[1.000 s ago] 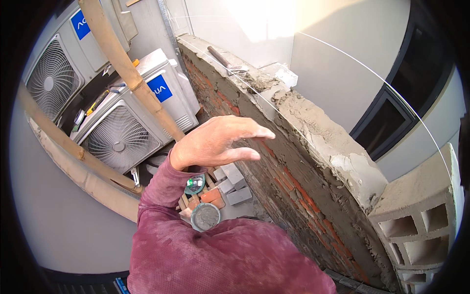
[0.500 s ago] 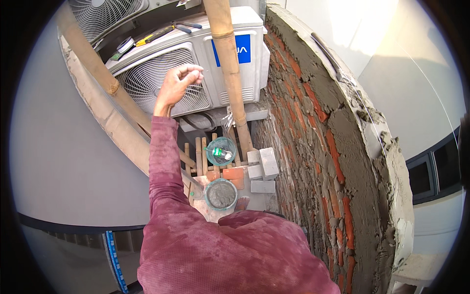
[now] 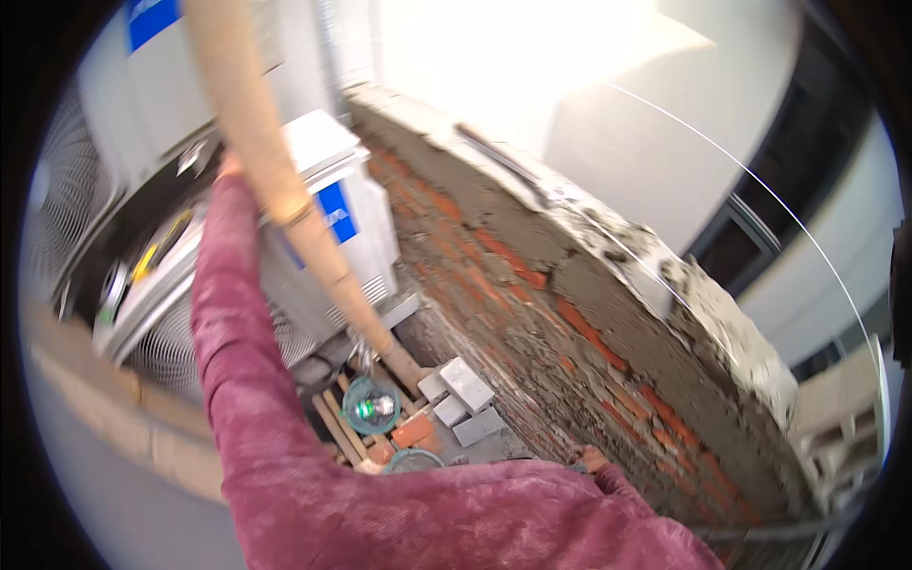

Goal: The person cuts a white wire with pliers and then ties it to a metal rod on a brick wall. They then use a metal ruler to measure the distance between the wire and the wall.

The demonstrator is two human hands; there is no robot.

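My left arm stretches up and forward. My left hand [image 3: 231, 165] is over the top of the white air-conditioner unit [image 3: 328, 142], beside the bamboo pole [image 3: 255, 119]. The pole and blur hide most of its fingers, so whether it grips anything does not show. A yellow-and-black cutter [image 3: 161, 245] lies on the unit, left of my sleeve. Low on the right, my right hand [image 3: 595, 460] is partly covered by my sleeve, close to the brick wall [image 3: 532, 323]. Its fingers look closed around something dark that I cannot make out.
Wet grey mortar coats the wall's upper part, with a dark bar [image 3: 499, 154] on its ledge. A teal bucket [image 3: 347, 404] with a bottle inside, a second bucket [image 3: 414, 460], grey blocks [image 3: 465, 385] and orange bricks [image 3: 412, 432] stand below. A white string [image 3: 760, 180] crosses at right.
My view has swung to the right. My left hand has gone from in front of the fan grille to the unit's top, behind the pole. My right hand has come into sight.
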